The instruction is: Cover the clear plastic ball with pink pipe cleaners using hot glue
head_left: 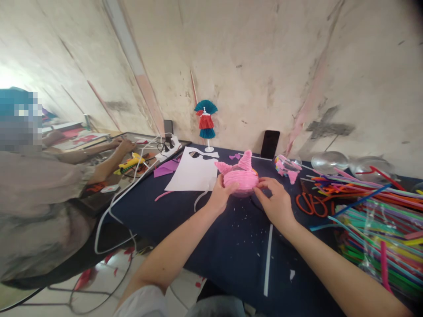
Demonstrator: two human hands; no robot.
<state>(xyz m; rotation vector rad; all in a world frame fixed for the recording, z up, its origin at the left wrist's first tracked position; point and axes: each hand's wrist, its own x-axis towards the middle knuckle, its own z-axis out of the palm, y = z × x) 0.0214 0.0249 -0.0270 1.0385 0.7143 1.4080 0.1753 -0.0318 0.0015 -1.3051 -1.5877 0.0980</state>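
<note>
A round, clear shell wrapped in pink pipe cleaners point(240, 180), with two pointed pink ears on top, is held just above the dark blue table cover. My left hand point(222, 193) grips its left side, thumb across the front. On the opposite side, my right hand point(273, 198) pinches the edge between thumb and fingertips. Whether a loose strand is between those fingers is too small to tell. Behind and to the right lies a similar shell with pink pieces point(287, 168). A white paper sheet point(193, 174) lies left of my left hand.
Orange-handled scissors point(310, 204) and many coloured pipe cleaners point(370, 237) cover the right side. Clear domes point(330, 162) and a phone point(270, 144) stand by the wall, near a small paper-dress figure point(206, 123). At left, a co-worker point(49, 189) sits near a yellow glue gun point(132, 163) and power strip point(169, 149).
</note>
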